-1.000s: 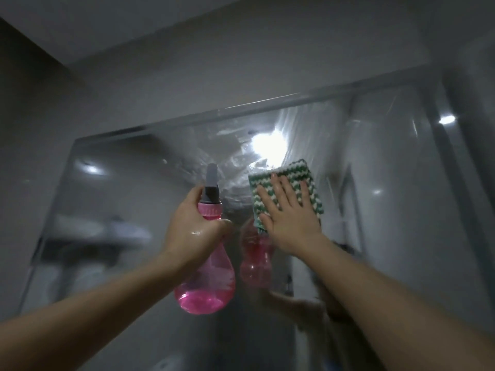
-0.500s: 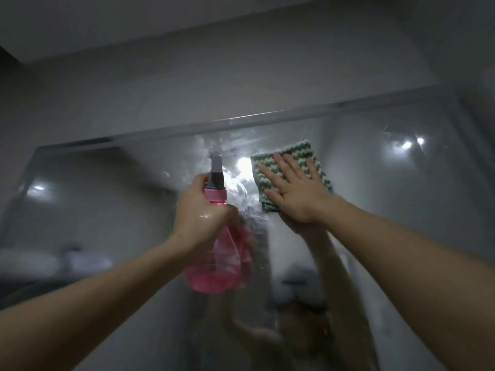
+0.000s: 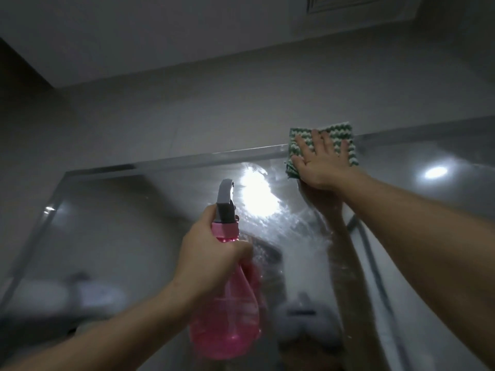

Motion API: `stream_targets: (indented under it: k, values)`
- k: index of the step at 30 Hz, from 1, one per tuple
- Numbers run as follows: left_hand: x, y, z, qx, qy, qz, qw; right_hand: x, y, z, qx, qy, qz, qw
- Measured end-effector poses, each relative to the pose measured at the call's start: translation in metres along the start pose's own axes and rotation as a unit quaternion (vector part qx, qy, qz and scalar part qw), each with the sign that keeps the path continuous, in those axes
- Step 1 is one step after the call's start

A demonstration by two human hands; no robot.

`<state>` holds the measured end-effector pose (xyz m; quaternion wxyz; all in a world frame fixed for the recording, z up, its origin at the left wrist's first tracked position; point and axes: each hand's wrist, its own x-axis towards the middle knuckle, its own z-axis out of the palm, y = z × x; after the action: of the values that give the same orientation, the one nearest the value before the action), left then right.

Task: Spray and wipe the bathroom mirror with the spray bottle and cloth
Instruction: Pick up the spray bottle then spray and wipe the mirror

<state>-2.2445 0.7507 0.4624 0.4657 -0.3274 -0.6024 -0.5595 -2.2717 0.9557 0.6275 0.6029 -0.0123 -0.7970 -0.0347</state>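
- L hand [image 3: 211, 259] grips the bottle [image 3: 227, 311] at its neck, fingers curled round it, just under the pink collar; fingertips wrap to the far side, hidden from view.
- Bottle upright, pink, see-through, w/ grey spray head [image 3: 226, 202] on top, nozzle facing the mirror [image 3: 112, 226]. Bottle held close to the glass, but can't tell if it touches.
- Trigger is behind the hand/head; can't tell if a finger is on it.
- R hand [image 3: 321, 164] flat, fingers straight and spread, pressing the cloth [image 3: 340, 135] against the glass at the mirror's top edge, right of centre.
- Cloth: green and white zigzag, folded; its middle is covered by the hand, only the upper strip, right side and left edge show. Its top edge overlaps the mirror's frame strip [image 3: 203, 158].
- Mirror: wet smeary patch between the two hands, w/ a bright light glare [image 3: 257, 199] in it that washes out detail there. A second, smaller light reflection [image 3: 435, 172] at right.
- Reflection of R arm runs down from under the R hand; reflected bottle is mostly hidden behind the real one.
- Lower mirror is dim and blurry: pale shapes at lower left and lower centre, not identifiable.
- Both forearms cut off by the lower frame edges; mirror's bottom and right side out of frame.
- Ceiling vent [image 3: 345, 4] at top, cut off by the frame edge.
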Motion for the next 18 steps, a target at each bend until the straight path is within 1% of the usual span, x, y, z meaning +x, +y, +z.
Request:
stream_targets:
  k: [3,6,12,15,18]
  values:
    - [-0.003,-0.006,-0.016,-0.006,0.016,-0.013,1.000,-0.001,-0.011,0.001,-0.010,-0.005,0.006,1.000]
    - [-0.008,-0.013,-0.031,-0.017,0.015,-0.014,1.000,-0.003,-0.035,0.006,-0.012,-0.010,-0.008,1.000]
    - [-0.007,-0.036,-0.066,0.008,0.048,-0.017,0.999,-0.004,-0.094,0.023,-0.008,-0.002,-0.054,0.999]
    - [-0.008,-0.046,-0.081,0.008,0.061,-0.017,0.998,-0.007,-0.134,0.031,-0.006,0.002,-0.078,0.997]
    - [-0.015,-0.051,-0.096,0.033,0.067,-0.024,0.997,-0.018,-0.174,0.039,-0.011,0.004,-0.103,0.995]
